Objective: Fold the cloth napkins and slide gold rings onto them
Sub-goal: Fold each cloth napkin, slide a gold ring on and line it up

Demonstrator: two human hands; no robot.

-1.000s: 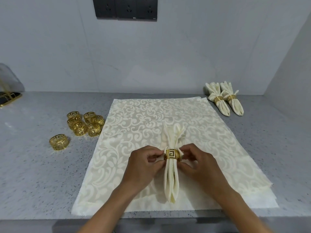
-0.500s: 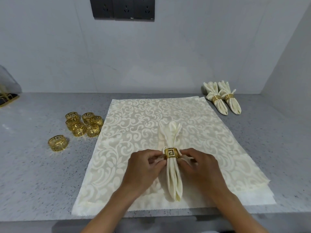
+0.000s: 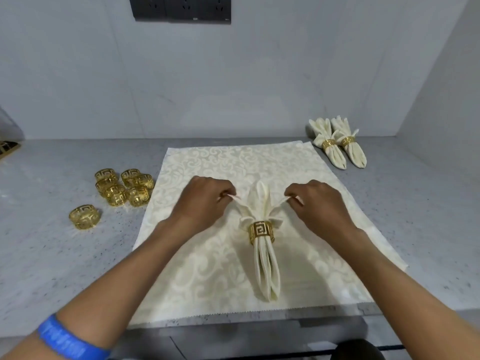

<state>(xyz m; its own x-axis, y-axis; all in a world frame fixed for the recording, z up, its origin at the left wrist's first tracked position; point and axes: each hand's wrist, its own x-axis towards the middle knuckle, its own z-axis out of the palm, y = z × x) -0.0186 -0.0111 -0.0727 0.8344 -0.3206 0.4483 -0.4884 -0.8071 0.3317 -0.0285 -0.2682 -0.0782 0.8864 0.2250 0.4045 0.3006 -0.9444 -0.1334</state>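
Observation:
A cream folded napkin (image 3: 266,268) lies lengthwise on a flat stack of patterned napkins (image 3: 197,276), with a gold ring (image 3: 261,232) around its middle. Above the ring its top fans out into folds. My left hand (image 3: 202,203) pinches the left fold tip and my right hand (image 3: 318,205) pinches the right fold tip, each drawn outward. Two ringed napkins (image 3: 337,145) lie side by side at the back right.
Several loose gold rings (image 3: 123,187) cluster on the grey counter left of the stack, with one more gold ring (image 3: 84,216) apart nearer me. A wall with a dark socket panel (image 3: 181,9) stands behind. The counter's front edge runs just below the stack.
Both hands left the ring and moved up to the napkin's top, pulling the outer folds apart to left and right. The ring sits lower on the napkin.

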